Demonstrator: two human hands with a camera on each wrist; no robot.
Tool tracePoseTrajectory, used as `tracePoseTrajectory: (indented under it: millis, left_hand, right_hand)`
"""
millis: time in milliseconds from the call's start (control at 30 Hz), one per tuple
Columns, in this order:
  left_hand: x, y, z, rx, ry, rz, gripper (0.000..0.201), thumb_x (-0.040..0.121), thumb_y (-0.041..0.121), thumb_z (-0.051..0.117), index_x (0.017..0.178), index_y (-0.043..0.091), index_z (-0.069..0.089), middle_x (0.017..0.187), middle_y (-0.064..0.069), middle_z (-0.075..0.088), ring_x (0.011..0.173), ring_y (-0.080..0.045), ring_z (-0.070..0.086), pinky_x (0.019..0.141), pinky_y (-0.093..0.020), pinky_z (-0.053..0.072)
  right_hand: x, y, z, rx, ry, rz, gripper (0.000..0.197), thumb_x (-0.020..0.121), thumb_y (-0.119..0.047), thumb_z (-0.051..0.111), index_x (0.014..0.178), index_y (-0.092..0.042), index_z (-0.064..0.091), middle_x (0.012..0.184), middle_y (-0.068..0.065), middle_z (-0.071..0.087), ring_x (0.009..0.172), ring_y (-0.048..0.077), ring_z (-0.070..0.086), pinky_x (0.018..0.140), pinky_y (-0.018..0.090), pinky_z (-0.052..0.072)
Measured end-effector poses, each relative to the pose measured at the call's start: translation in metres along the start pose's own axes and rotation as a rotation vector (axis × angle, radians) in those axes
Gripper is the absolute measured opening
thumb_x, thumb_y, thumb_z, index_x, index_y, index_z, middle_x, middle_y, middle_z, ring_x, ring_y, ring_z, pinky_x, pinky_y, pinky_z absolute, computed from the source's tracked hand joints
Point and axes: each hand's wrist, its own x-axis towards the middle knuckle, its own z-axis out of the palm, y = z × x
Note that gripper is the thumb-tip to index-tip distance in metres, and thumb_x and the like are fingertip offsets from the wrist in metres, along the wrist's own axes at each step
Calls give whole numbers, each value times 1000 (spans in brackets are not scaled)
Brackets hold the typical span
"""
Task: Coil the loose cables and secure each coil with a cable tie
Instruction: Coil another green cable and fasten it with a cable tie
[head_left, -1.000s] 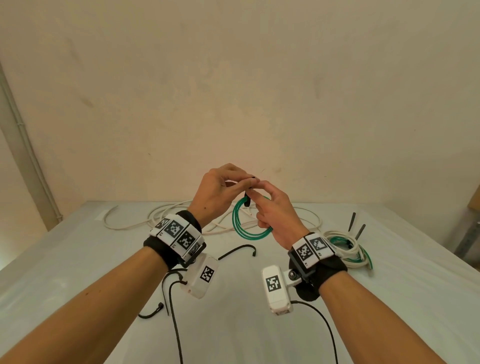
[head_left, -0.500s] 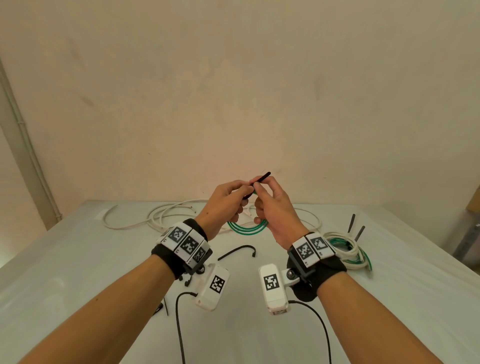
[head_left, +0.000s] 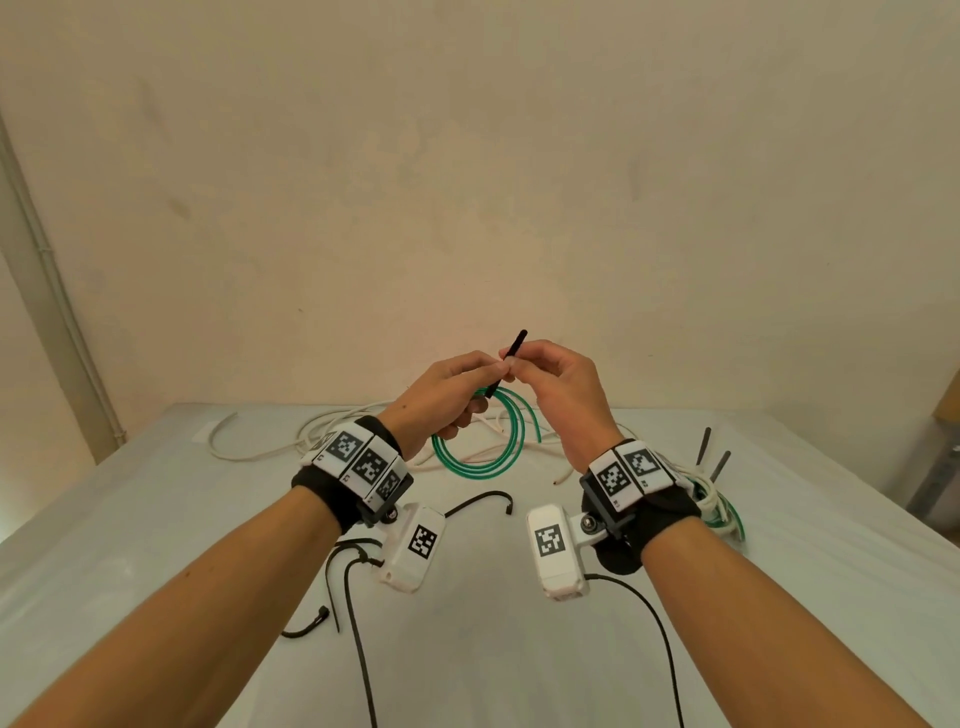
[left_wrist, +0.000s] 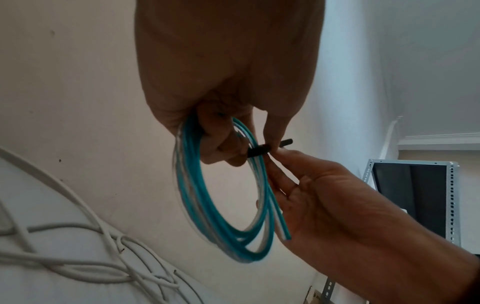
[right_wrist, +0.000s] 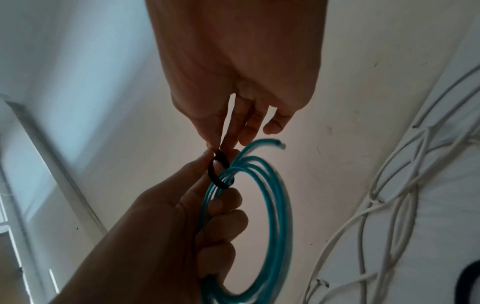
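The left hand (head_left: 447, 395) is gripping the green cable coil (head_left: 480, 449), which is hanging at its 6 o'clock. The right hand (head_left: 558, 384) fingers are pinching the black cable tie (head_left: 514, 347), looped around the coil.

No words, brands or numbers could be read. The only signs were black-and-white square code markers on the wristbands (head_left: 363, 460) and on the white camera boxes (head_left: 551, 548) below both wrists.

Both hands hold the cable coil (head_left: 480, 447) up above the counter (head_left: 156, 519). Behind the coil lie loose cables (head_left: 270, 447); right of it a tied bundle (head_left: 719, 506); before it spare cable ties (head_left: 480, 501).
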Motion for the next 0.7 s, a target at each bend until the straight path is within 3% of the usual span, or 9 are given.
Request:
tracePoseTrajectory:
  millis: [167, 333, 400, 533, 700]
  left_hand:
    - [2, 0, 1, 15, 37, -23, 24, 104, 39, 56, 109, 24, 73, 65, 4, 42, 49, -9, 29, 46, -22, 21]
    - [0, 1, 3, -7, 21, 2, 22, 106, 37, 53, 116, 27, 69, 63, 6, 41, 49, -9, 30, 45, -20, 22]
    - [-1, 2, 5, -12, 7, 8, 24, 106, 38, 51, 113, 23, 69, 61, 8, 39, 48, -9, 28, 44, -20, 21]
    - [-4, -8, 13, -10, 24, 10, 26, 106, 41, 51, 107, 23, 69, 59, 9, 40, 47, -9, 29, 44, -22, 21]
    - [-9, -23, 24, -49, 17, 6, 26, 107, 40, 51, 107, 22, 69, 60, 6, 38, 49, -10, 29, 44, -23, 23]
  right_hand:
    - [8, -3, 0, -190, 18, -80, 8, 92, -23, 76, 95, -16, 79, 89, -4, 78, 89, 8, 72, 82, 18, 52]
    - [10, -4, -2, -202, 10, -57, 10, 92, -27, 76, 97, -19, 80, 91, -2, 78, 97, 19, 71, 91, 31, 55]
    - [11, -6, -3, -182, 25, -40, 10, 92, -27, 77, 97, -18, 79, 94, -2, 77, 96, 19, 70, 88, 30, 54]
    - [14, -11, -7, -121, 103, -9, 10, 92, -25, 76, 92, -15, 76, 87, -6, 72, 80, 7, 62, 79, 24, 49]
    - [20, -11, -11, -127, 171, -25, 9, 94, -25, 74, 87, -20, 71, 91, -4, 72, 80, 13, 67, 77, 28, 51]
